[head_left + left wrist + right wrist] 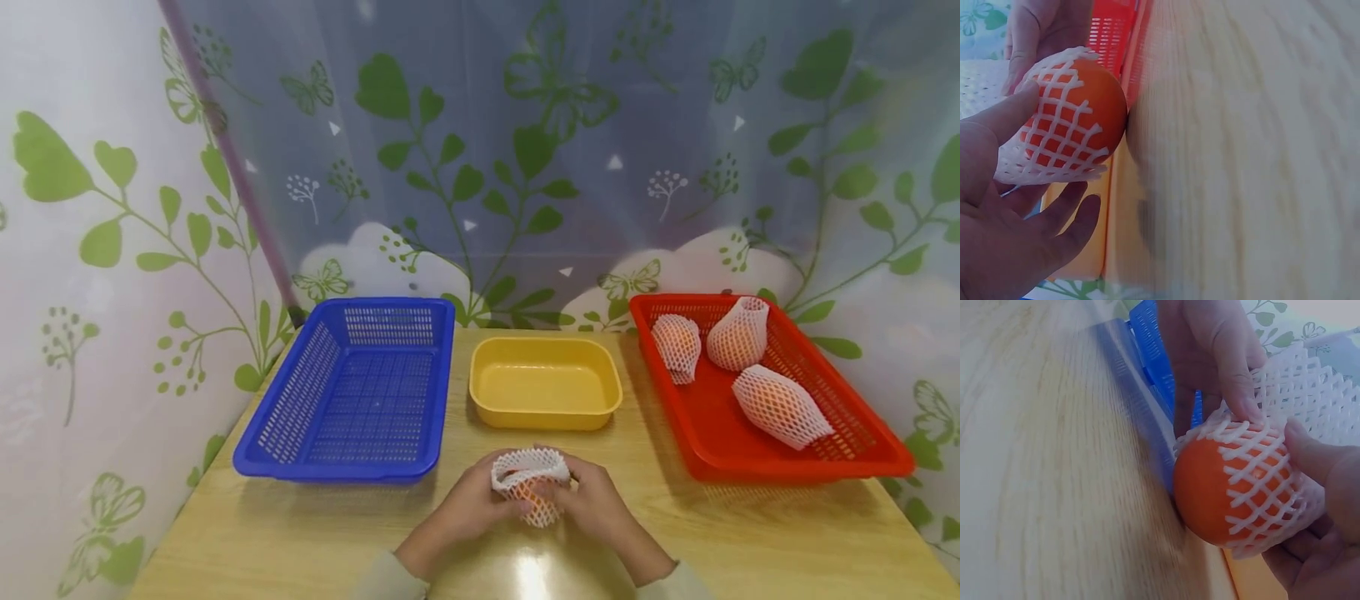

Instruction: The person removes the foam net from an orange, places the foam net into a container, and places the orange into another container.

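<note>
An orange fruit (534,498) in a white foam net (529,463) is between the two hands, low in front of the yellow tray. My left hand (474,502) grips its left side, the thumb pressed on the net. On the other side my right hand (594,503) holds it, thumb also on the net. In the left wrist view the fruit's bare end (1109,106) sticks out of the net (1060,125). The right wrist view shows the same bare end (1200,490), with the net's loose part (1310,394) reaching away from it.
A blue basket (337,478) stands at the left and a yellow tray (546,419) behind the hands. The red basket (802,468) at the right holds several netted fruits (780,406). A patterned curtain (480,167) hangs behind the wooden table (247,542).
</note>
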Motion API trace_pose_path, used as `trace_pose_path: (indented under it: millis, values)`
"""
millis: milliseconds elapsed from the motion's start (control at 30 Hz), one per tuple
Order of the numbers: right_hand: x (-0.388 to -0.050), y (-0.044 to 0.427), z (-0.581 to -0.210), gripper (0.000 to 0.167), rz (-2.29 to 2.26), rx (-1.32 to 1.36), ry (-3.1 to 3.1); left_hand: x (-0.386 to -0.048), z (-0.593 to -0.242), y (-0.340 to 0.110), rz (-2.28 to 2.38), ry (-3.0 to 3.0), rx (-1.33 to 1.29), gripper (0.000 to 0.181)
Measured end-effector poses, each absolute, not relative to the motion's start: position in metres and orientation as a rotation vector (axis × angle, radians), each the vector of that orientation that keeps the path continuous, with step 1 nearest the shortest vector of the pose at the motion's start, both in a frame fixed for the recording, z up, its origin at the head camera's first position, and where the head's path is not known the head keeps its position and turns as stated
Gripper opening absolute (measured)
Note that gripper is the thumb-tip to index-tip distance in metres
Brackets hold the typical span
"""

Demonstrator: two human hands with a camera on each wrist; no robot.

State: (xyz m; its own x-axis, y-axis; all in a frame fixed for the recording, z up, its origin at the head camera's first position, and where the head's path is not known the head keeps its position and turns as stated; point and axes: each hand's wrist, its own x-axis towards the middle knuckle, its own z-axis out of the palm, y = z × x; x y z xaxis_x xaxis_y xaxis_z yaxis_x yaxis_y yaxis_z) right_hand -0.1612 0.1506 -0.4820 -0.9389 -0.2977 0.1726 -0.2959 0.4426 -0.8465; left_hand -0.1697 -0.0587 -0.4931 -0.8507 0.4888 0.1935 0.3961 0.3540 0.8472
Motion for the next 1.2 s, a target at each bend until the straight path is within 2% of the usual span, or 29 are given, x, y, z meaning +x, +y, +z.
trace_pose_path:
  millis: [300,433,533,933,1200]
  values:
    - [-0.159,0.155,-0.493,0.059,-1.662,-0.403,2.523,-0.167,-0.489,-0.061,1.465,2.597,0.693,0.045]
    - [-0.158,0.159,-0.495,0.072,-1.653,-0.446,2.459,-0.167,-0.487,-0.062,1.492,2.609,0.661,0.038]
    - [-0.159,0.162,-0.494,0.074,-1.642,-0.501,2.437,-0.168,-0.488,-0.063,1.536,2.574,0.644,0.036]
    - [-0.164,0.165,-0.491,0.06,-1.6,-0.633,2.482,-0.17,-0.492,-0.062,1.544,2.477,0.749,0.071]
    - [-0.164,0.164,-0.491,0.043,-1.619,-0.77,2.591,-0.171,-0.498,-0.062,1.592,2.412,0.804,0.069]
